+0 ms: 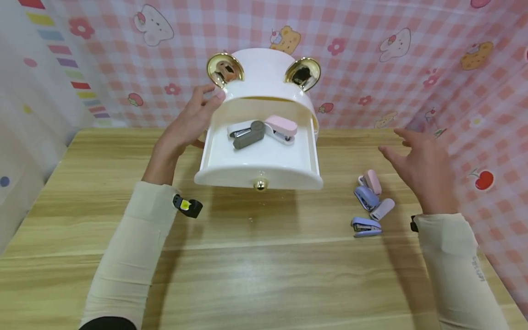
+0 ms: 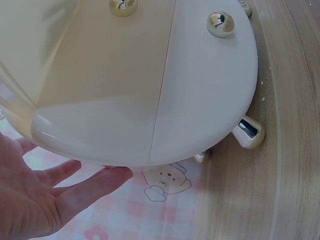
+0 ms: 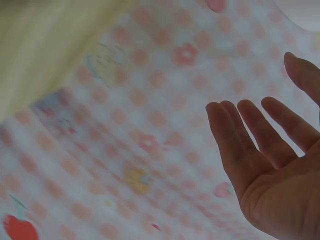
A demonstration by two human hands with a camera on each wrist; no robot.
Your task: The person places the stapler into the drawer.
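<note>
White drawer box (image 1: 264,82) stands at 12 o'clock on the counter (image 1: 247,256). Its drawer (image 1: 259,158) is pulled out toward 6 o'clock, long axis running 9 to 3, with the gold knob (image 1: 260,185) facing 6.

Inside the drawer, a grey stapler (image 1: 247,134) and a pink stapler (image 1: 282,127) lie touching.

Left hand (image 1: 187,126) has fingers spread and straight, fingertips resting on the box's 9 o'clock side, forearm angled up from 7.

Right hand (image 1: 420,167) is spread and holds nothing, above four small staplers (image 1: 371,204) at 3 o'clock.

The left wrist view (image 2: 55,195) alone shows the box's gold foot (image 2: 248,132). The right wrist view shows only open fingers (image 3: 260,145) against the checked backdrop (image 3: 125,125).
</note>
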